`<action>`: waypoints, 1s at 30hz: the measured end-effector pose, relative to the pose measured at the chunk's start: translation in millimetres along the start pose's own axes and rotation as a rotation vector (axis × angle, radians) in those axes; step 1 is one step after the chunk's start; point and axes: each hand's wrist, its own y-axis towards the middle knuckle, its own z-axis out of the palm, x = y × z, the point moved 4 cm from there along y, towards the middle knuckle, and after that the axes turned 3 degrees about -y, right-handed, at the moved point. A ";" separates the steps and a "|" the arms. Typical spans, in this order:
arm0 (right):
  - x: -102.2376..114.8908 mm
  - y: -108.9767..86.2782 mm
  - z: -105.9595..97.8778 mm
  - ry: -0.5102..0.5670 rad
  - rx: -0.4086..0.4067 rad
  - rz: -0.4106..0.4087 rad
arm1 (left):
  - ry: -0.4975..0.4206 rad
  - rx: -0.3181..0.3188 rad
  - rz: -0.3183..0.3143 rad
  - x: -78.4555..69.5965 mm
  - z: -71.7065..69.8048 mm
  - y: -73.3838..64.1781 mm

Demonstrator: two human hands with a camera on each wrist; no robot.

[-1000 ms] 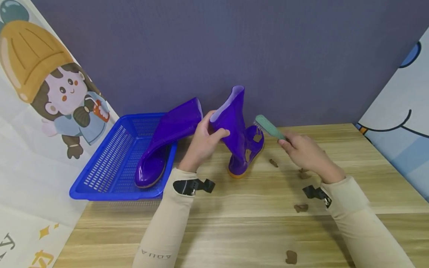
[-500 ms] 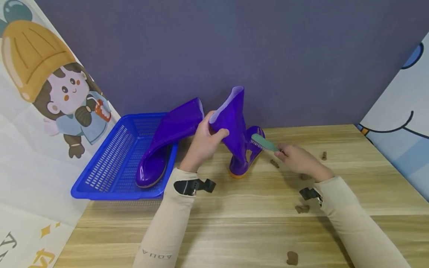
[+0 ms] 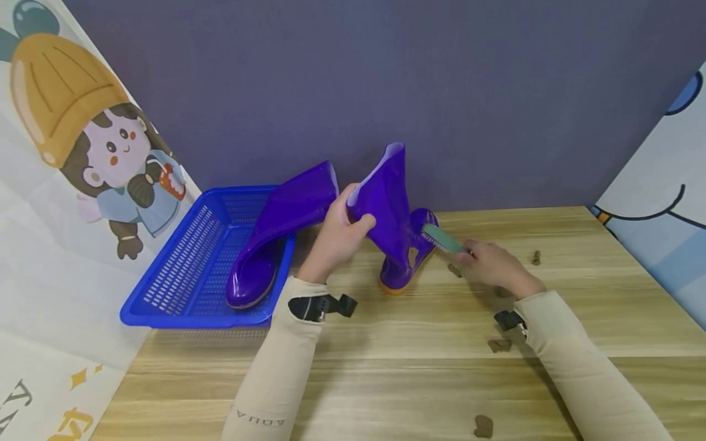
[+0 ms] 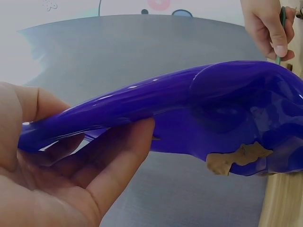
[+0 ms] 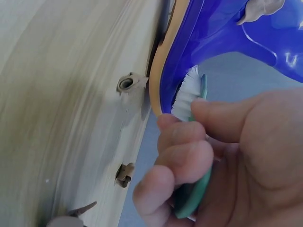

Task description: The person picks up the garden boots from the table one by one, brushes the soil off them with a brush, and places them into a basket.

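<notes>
A glossy purple rain boot (image 3: 386, 214) with an orange sole stands tilted on the table, its shaft leaning toward me. My left hand (image 3: 337, 236) grips the shaft near its top opening, thumb outside. In my right hand (image 3: 493, 263) is a green scrub brush (image 3: 444, 239) with white bristles, held by its handle. Those bristles (image 5: 186, 94) meet the boot's foot near the toe, just above the sole, in the right wrist view. A patch of brown mud (image 4: 241, 158) clings to the side of the boot in the left wrist view.
At the left, a blue plastic basket (image 3: 165, 263) holds a second purple boot (image 3: 292, 205), its shaft resting over the rim. Several brown mud pieces lie on the wooden table (image 3: 386, 367), one at the front (image 3: 483, 426). A dark grey panel (image 3: 469, 92) rises behind.
The right hand has brought the brush down and inward onto the boot's foot, then slid it slightly along. The mud patch near the toe is no longer visible there. The left hand keeps its grip.
</notes>
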 end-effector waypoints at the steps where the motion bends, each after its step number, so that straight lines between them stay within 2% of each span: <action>1: -1.3 0.0 -0.8 -0.013 -0.005 0.006 | 0.001 -0.001 -0.001 0.0 -0.1 0.0; 5: -8.4 0.3 -3.7 -0.051 -0.005 0.068 | -0.003 0.003 0.003 0.1 -0.1 0.5; 11: -18.8 0.7 -5.0 -0.031 0.016 0.142 | -0.001 0.002 0.006 -0.4 -1.2 1.0; 16: -12.2 -0.9 -9.6 0.001 -0.007 0.097 | -0.009 0.003 0.001 -0.7 -2.1 0.8; 23: 4.5 0.6 -10.8 0.097 -0.023 -0.063 | -0.003 -0.001 0.000 -0.4 -3.2 1.1; 27: 6.2 1.5 -5.6 0.096 -0.019 -0.068 | 0.012 -0.006 0.001 0.3 -3.4 1.1; 30: 4.9 1.9 -1.6 0.079 -0.030 -0.039 | 0.015 -0.002 -0.001 1.3 -2.6 1.2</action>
